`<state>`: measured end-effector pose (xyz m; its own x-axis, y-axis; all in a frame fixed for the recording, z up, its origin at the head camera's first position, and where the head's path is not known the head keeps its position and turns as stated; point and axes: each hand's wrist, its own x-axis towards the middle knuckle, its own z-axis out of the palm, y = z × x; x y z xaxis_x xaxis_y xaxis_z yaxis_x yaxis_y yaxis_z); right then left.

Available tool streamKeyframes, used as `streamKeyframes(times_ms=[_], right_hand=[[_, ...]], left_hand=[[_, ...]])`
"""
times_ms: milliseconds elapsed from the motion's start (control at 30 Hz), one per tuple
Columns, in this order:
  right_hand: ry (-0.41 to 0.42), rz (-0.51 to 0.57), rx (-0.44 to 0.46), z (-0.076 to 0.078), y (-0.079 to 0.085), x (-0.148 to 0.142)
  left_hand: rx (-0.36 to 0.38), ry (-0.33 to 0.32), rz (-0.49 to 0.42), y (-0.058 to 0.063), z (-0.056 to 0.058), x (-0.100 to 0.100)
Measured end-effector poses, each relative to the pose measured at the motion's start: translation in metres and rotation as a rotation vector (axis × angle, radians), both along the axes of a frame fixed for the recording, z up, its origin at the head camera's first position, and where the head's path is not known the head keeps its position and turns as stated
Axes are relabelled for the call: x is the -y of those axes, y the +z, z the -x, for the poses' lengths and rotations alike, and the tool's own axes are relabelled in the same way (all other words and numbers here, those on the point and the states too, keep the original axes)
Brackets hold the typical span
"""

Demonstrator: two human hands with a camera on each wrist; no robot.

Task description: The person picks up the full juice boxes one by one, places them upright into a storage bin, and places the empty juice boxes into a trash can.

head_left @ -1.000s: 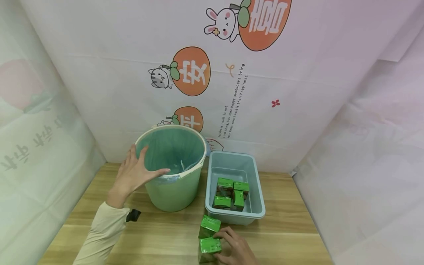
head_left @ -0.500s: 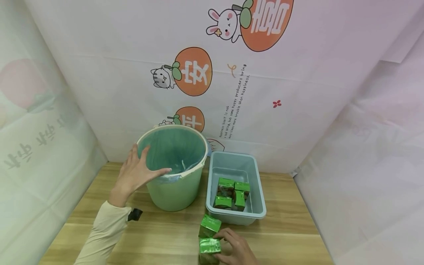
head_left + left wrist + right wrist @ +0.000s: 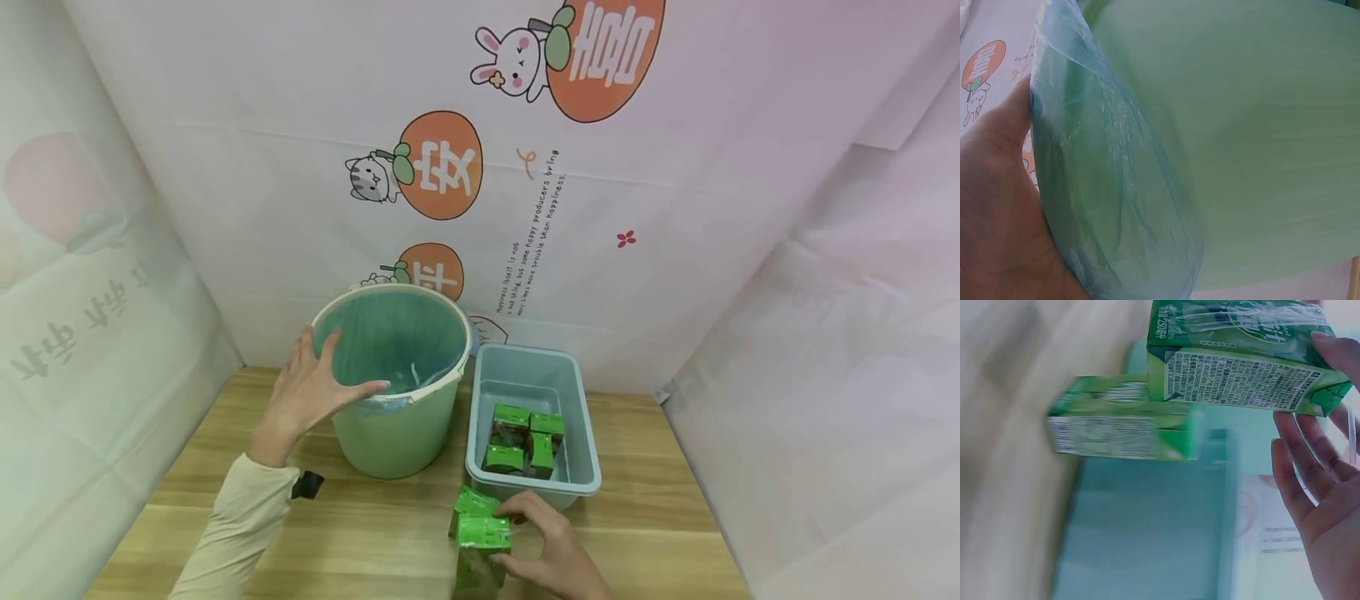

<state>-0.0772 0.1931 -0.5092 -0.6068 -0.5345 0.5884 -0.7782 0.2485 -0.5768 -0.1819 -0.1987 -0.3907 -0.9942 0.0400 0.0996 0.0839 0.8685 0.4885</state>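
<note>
My right hand [image 3: 551, 550] pinches a green drink carton [image 3: 1241, 356] by its end, with the thumb on one side and fingers on the other. In the head view the held carton stands upright, partly covering a second green drink carton [image 3: 1122, 419] just behind it. A clear plastic-wrapped straw runs along the held carton's side in the right wrist view. My left hand [image 3: 307, 396] rests with spread, fairly straight fingers at the left rim of a pale green bucket [image 3: 393, 437]. Bluish plastic liner [image 3: 1116, 175] folds over that rim, near the palm.
Right of the bucket stands a light blue rectangular bin [image 3: 588, 442]. Several green cartons [image 3: 510, 457] sit together inside it. All rest on a wood-grain table [image 3: 360, 542], with printed white cloth walls [image 3: 600, 283] at the back and sides.
My right hand has raised the front drink carton and moved it slightly rightward, so it now overlaps the carton behind. The left hand stays at the bucket rim.
</note>
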Motion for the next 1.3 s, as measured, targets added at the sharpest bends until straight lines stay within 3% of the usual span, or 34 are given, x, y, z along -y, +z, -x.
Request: streamKeyframes(times_ms=[267, 567, 767, 1067, 1300], right_hand=[[-0.044, 0.075, 0.029, 0.019, 0.055, 0.000], [-0.110, 0.127, 0.003, 0.060, 0.114, 0.005], [-0.161, 0.132, 0.099, 0.086, 0.147, 0.019], [-0.152, 0.143, 0.157, 0.127, 0.183, 0.052], [-0.135, 0.142, 0.182, 0.157, 0.191, 0.082]], left_hand=[[-0.007, 0.002, -0.004, 0.000, 0.000, -0.001], [-0.003, 0.001, 0.006, 0.000, 0.001, -0.001], [-0.007, 0.003, 0.009, 0.000, 0.000, -0.001], [-0.007, -0.001, 0.007, 0.001, -0.001, -0.001], [0.002, 0.002, 0.003, 0.000, -0.001, -0.002]])
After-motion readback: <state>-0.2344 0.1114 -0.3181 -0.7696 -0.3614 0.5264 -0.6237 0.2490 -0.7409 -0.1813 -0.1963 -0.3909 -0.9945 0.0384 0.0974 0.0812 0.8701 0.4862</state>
